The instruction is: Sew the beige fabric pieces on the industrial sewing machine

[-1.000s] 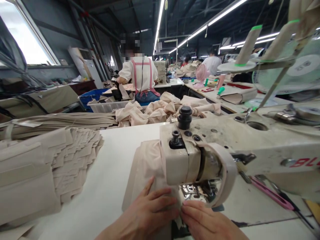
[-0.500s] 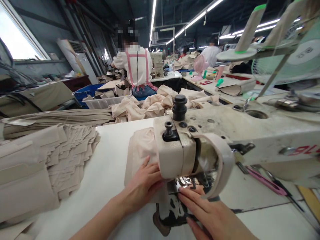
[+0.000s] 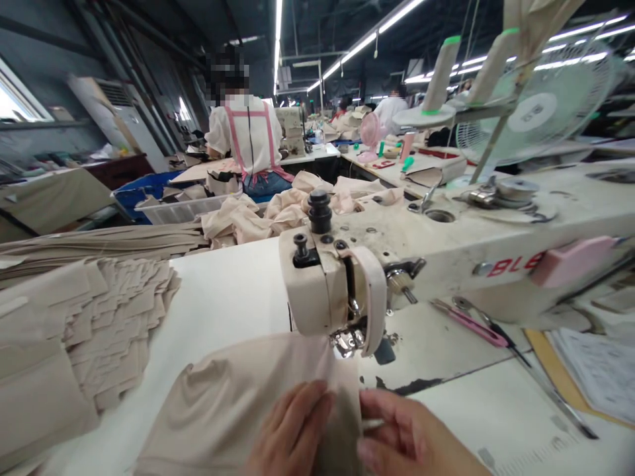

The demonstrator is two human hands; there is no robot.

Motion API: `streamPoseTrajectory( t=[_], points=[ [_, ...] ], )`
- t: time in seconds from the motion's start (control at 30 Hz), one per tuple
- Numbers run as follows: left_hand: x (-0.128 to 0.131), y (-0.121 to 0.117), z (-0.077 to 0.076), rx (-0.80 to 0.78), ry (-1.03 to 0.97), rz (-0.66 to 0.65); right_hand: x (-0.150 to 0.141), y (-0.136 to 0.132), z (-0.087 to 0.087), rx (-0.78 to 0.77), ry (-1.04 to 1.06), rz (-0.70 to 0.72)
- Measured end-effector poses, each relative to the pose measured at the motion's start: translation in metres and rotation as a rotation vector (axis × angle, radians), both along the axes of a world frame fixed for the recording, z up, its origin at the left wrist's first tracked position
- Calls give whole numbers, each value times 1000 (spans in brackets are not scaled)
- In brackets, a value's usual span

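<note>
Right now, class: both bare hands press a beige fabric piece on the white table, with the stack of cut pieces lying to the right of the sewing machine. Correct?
Not quite. The head view shows the stack of cut pieces to the left of the sewing machine; both hands, left hand and right hand, do press the beige fabric piece.

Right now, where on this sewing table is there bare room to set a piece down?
Bare white table lies between the stack of cut pieces and the sewing machine head. Another bare patch lies right of the right hand, short of the papers. It is crowded under the needle, where both hands, left hand included, press the beige fabric.
</note>
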State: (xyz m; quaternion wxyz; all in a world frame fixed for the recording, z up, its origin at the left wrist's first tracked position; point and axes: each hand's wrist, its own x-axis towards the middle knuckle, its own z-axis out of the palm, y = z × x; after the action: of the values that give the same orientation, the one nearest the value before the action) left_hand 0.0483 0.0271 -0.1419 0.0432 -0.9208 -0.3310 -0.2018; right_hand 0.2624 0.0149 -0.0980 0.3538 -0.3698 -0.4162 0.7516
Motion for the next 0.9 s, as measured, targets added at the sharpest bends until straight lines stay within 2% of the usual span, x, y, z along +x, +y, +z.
streamPoseTrajectory(
  t=[0.07, 0.1, 0.2, 0.33, 0.43, 0.57, 0.63, 0.7, 0.77, 0.83, 0.9],
  points=[
    [5, 7, 4, -173, -126, -94, 1, 12, -2, 47, -48, -119],
    [10, 12, 9, -274, -210, -96, 0, 17, -5, 40, -85, -152],
    [30, 31, 31, -552, -416, 26, -2, 26, -13, -13, -206, -170],
    [49, 57, 53, -854, -422, 123, -4, 28, -22, -15, -234, -160],
    [51, 65, 55, -972, -428, 128, -4, 30, -24, 24, -282, -154],
    [49, 65, 50, -1048, -452, 180, -3, 24, -24, 81, -342, -158],
    [50, 63, 49, -1047, -471, 262, -2, 17, -23, 286, -525, -223],
    [52, 62, 50, -1021, -485, 350, 0, 11, -23, 664, -801, -264],
    [56, 62, 54, -1012, -482, 413, 3, 8, -25, 1032, -1010, -213],
    [59, 63, 58, -1038, -467, 448, 5, 10, -28, 1216, -1090, -129],
    [62, 65, 60, -1065, -460, 471, 6, 15, -32, 1313, -1129, -98]
  ],
)
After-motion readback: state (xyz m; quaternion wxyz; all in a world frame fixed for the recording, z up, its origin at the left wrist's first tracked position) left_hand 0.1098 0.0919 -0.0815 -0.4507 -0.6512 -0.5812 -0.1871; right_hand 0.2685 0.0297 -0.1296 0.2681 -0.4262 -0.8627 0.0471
